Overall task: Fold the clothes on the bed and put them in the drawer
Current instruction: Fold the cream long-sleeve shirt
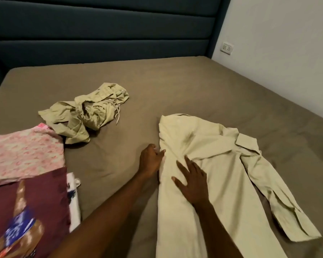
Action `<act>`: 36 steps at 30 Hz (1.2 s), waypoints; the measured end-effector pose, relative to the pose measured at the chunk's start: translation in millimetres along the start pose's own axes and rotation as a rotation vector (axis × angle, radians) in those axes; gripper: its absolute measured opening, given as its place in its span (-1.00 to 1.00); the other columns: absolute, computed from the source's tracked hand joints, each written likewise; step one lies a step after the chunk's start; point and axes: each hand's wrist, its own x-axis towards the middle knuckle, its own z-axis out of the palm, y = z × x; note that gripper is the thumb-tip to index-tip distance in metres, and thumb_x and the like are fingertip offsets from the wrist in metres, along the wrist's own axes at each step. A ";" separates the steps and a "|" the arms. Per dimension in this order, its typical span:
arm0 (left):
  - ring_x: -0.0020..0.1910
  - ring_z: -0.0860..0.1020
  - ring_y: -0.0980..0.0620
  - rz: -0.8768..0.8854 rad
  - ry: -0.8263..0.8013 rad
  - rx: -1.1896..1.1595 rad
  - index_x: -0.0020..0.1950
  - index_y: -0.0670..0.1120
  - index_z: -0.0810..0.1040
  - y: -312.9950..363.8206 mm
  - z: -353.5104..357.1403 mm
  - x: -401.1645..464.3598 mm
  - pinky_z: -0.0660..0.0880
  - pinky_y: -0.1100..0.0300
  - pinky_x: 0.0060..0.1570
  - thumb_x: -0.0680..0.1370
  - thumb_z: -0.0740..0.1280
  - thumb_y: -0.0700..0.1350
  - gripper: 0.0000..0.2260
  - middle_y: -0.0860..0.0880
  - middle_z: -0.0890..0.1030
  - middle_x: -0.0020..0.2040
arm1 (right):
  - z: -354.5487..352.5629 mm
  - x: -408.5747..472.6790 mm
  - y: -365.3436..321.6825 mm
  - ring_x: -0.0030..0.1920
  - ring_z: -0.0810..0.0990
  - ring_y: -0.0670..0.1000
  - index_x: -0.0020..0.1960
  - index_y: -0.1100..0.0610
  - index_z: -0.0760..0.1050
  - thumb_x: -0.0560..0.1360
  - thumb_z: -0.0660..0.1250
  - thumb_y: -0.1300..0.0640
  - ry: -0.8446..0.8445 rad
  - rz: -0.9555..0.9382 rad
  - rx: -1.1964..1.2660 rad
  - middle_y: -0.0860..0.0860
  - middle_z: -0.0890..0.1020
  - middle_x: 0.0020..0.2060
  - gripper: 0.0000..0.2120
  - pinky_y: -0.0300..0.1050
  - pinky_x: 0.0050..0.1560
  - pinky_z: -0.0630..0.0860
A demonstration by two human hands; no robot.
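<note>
On bed: five garments, two hands

Two bare forearms and two bare hands, seen from above.

No sleeve, cuff, glove, ring, watch or bracelet visible on either; left hand with its forearm shown from the lower frame edge up to the wrist, right hand with thumb and four fingers all in view, short plain nails, forearm cut off by the bottom edge.
</note>
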 end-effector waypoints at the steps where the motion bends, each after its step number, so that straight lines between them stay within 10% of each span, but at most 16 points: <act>1: 0.15 0.62 -0.19 0.022 0.002 0.069 0.31 -0.20 0.52 3.1 4.1 33.5 0.50 0.03 0.12 0.57 0.43 0.11 -0.52 -0.17 0.68 0.10 | 4.0 2.5 3.0 0.55 0.30 0.08 0.58 -0.25 0.28 0.57 0.17 -0.42 0.023 0.000 0.033 -0.11 0.18 0.65 -0.38 0.11 0.38 0.34; 9: -0.11 0.62 -0.21 0.032 -0.042 0.144 -0.32 -0.10 0.46 28.7 26.2 211.7 0.29 0.12 -0.26 0.54 0.41 0.22 -0.55 -0.10 0.59 -0.28 | 7.2 13.2 20.7 0.60 0.27 0.04 0.54 0.02 0.41 0.51 0.38 -0.21 0.213 0.045 0.508 -0.01 0.18 0.65 -0.34 0.16 0.45 0.35; 21: 0.08 0.63 -0.08 -0.128 0.183 -0.183 0.09 -0.11 0.56 5.5 44.5 219.0 0.49 0.17 0.02 0.49 0.52 0.12 -0.63 -0.04 0.64 0.04 | 26.9 8.4 29.3 0.61 0.21 0.06 0.44 -0.09 0.53 0.48 0.44 -0.15 0.199 0.113 0.504 -0.11 0.36 0.57 -0.46 0.09 0.53 0.22; 24: 0.23 0.55 0.04 -0.020 0.169 -0.300 0.43 -0.06 0.42 7.3 43.3 139.5 0.50 0.14 0.25 0.47 0.56 0.00 -0.41 0.01 0.50 0.30 | 29.5 11.3 26.5 0.59 0.27 0.07 0.43 -0.07 0.54 0.52 0.41 -0.11 0.221 0.133 0.580 -0.10 0.40 0.55 -0.52 0.20 0.53 0.27; 28: 0.42 0.37 0.20 0.288 0.025 -0.180 0.41 0.01 0.54 -16.1 50.8 19.0 0.46 0.05 0.37 0.54 0.50 -0.10 -0.56 0.10 0.38 0.46 | 22.7 11.7 26.5 0.57 0.32 0.00 0.48 -0.02 0.49 0.57 0.39 -0.09 0.240 0.198 0.622 -0.15 0.44 0.51 -0.50 0.16 0.54 0.29; 36: 0.64 -0.15 0.00 0.492 -0.122 0.180 0.64 0.09 0.20 -49.6 30.5 -56.3 0.02 0.03 0.57 0.55 0.26 0.35 -0.28 -0.04 -0.20 0.66 | -13.3 21.2 16.1 0.14 0.68 -0.06 0.27 0.07 0.66 0.55 0.43 0.20 0.300 0.513 0.784 -0.05 0.74 0.07 -0.70 -0.02 0.24 0.59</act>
